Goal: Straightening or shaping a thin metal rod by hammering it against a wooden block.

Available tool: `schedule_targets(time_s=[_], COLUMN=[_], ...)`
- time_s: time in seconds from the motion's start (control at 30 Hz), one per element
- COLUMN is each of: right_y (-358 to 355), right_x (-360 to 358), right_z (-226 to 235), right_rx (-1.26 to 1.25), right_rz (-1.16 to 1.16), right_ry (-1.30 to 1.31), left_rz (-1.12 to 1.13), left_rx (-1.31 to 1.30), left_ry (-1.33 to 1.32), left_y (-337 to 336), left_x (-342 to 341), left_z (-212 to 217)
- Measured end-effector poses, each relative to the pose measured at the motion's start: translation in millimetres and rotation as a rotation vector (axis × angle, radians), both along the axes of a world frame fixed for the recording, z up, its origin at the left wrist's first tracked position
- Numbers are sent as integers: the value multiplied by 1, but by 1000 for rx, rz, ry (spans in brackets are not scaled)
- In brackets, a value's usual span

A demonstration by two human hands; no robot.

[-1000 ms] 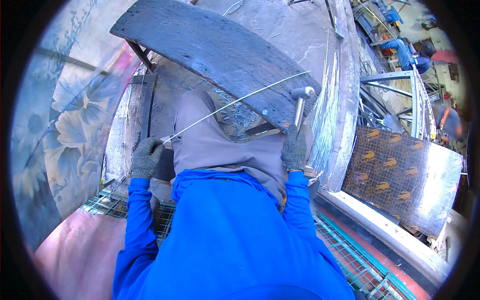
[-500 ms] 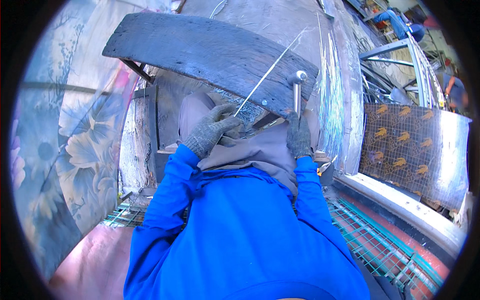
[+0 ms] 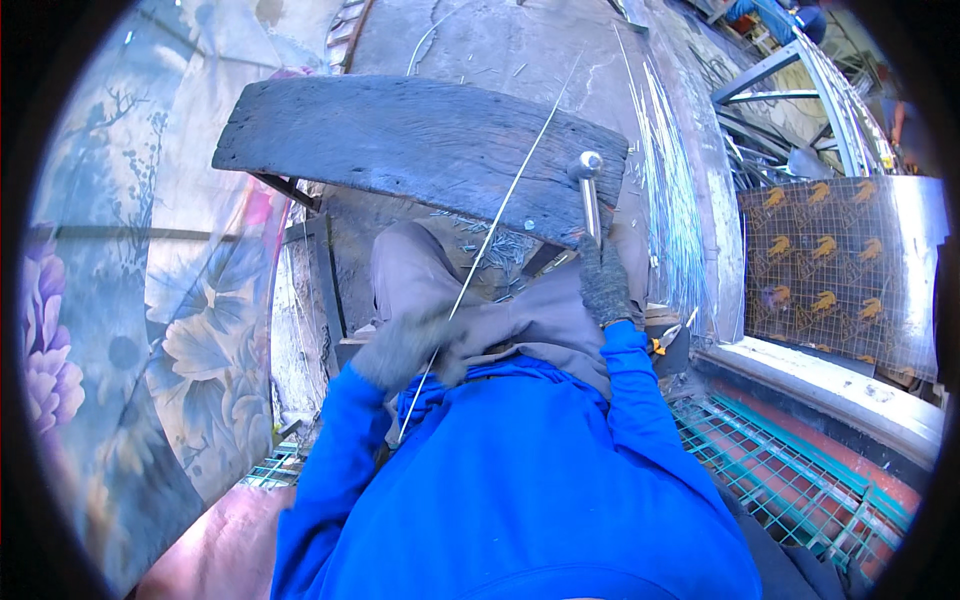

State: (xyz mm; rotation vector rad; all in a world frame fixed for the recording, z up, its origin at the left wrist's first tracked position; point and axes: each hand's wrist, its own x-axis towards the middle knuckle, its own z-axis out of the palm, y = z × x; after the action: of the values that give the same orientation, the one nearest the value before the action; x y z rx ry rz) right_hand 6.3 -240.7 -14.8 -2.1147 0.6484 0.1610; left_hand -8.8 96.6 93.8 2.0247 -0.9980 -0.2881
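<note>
My left hand (image 3: 408, 345), in a grey knit glove and smeared by motion, is closed around a long thin metal rod (image 3: 497, 222) above my lap. One end of the rod comes back against my blue shirt; the rest slants up across the dark wooden bench (image 3: 400, 125). In my gloved right hand (image 3: 606, 285) is a hammer (image 3: 591, 200), gripped by its handle near my right thigh. Its shiny round head points up, over the bench's right end. A small round metal piece (image 3: 529, 225) sits near the bench's front edge.
Short cut metal pieces (image 3: 495, 245) litter the floor under the bench. A bundle of long thin rods (image 3: 672, 190) lies to the right. Orange-handled pliers (image 3: 662, 345) rest beside my right wrist. A floral curtain (image 3: 190, 320) hangs at left; a patterned panel (image 3: 820, 270) stands at right.
My left hand has come back toward my body, and more of the rod now extends behind it. The right hand still holds the hammer upright. The whole view has shifted slightly.
</note>
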Motion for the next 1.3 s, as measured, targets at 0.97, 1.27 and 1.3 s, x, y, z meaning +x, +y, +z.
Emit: schedule_targets(time_s=[0.97,1.27,1.3], right_y=[1,1,5], right_x=[-2,-3,-1], right_z=[5,4,15], right_rx=[-70,-170,-89], right_rz=[49,137,55], right_ry=[-21,-144,-53], left_rz=[382,422,452], left_rx=[-819,-97,-108], left_ry=[1475,849,704], left_y=[-154,-113,-111], left_x=[100,76,67], left_z=[73,-60,-78])
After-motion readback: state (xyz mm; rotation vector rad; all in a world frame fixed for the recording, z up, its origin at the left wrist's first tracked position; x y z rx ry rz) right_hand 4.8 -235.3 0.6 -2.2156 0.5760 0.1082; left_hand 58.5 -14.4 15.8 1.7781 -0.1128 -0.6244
